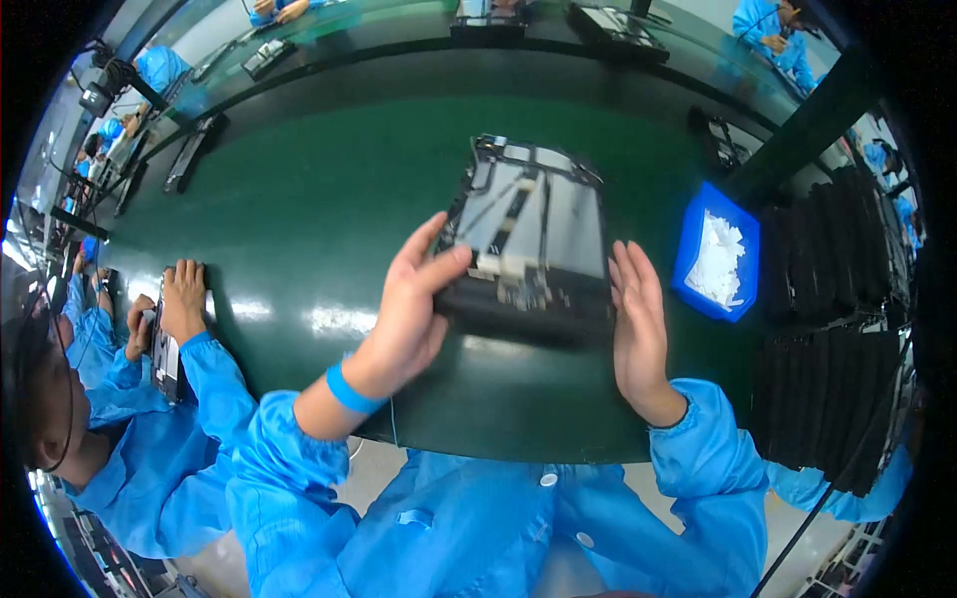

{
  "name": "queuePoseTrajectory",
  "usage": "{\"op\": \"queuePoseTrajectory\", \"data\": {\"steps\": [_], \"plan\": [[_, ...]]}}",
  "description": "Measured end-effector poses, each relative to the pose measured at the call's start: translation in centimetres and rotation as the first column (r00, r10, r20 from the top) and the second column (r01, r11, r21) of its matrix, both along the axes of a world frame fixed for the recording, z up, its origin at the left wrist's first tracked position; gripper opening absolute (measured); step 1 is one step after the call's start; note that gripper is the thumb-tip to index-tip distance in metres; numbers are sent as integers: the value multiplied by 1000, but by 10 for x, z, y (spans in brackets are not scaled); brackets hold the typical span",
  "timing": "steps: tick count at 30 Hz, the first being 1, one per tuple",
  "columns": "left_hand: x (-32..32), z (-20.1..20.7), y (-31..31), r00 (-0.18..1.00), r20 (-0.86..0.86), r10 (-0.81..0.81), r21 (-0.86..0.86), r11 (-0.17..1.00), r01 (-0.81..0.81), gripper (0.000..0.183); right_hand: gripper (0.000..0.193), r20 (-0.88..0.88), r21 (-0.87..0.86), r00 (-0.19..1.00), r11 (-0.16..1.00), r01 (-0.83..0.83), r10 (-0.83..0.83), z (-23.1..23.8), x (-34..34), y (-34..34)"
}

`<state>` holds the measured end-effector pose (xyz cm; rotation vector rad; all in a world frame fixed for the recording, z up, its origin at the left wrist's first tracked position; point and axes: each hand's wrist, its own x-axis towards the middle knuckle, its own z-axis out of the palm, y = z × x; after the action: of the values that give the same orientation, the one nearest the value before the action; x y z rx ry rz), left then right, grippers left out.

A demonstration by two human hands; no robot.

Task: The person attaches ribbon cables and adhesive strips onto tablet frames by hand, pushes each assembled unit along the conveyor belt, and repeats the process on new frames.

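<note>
A flat electronic unit [538,234], like an opened tablet, has a black frame, silver-grey panels, dark cables and a small circuit board near its closer edge. It is slightly blurred over the green work surface; whether it touches the surface I cannot tell. My left hand [414,289] grips its left edge, thumb on top and fingers partly hidden. A blue band circles that wrist. My right hand [640,319] stands upright along the unit's right edge, fingers stretched and close together, not wrapped round it. Whether the fingertips touch the edge is unclear.
To the right is a blue bin [688,261] of white scraps, beside stacked black slabs [827,399]. A dark post [812,110] rises behind it. On the left, a co-worker's hands [182,299] hold another unit. More units lie along the conveyor [389,40] at the back.
</note>
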<state>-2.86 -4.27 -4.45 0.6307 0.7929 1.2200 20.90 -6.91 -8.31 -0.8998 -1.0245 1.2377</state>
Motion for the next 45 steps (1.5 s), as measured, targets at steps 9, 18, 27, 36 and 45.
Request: {"op": "queuePoseTrajectory", "data": {"steps": [9, 18, 27, 36, 45], "plan": [[-45, -40, 210, 974, -98, 205, 75, 977, -199, 50, 53, 437, 27, 889, 986, -163, 135, -14, 8, -12], [-49, -114, 186, 289, -517, 806, 731, 591, -342, 53, 31, 632, 125, 761, 951, -284, 144, -13, 11, -9], [4, -83, 117, 645, -545, 535, 541, 812, -217, 29, 17, 770, 124, 608, 890, -439, 193, -9, 20, -10], [22, -97, 79, 640, -464, 612, 554, 764, -330, 29, 15, 795, 147, 571, 849, -508, 204, -28, 37, -12], [15, -62, -14, 950, -68, 303, 238, 930, -280, 35, 13, 753, 100, 604, 863, -495, 259, -28, 51, -20]]}}
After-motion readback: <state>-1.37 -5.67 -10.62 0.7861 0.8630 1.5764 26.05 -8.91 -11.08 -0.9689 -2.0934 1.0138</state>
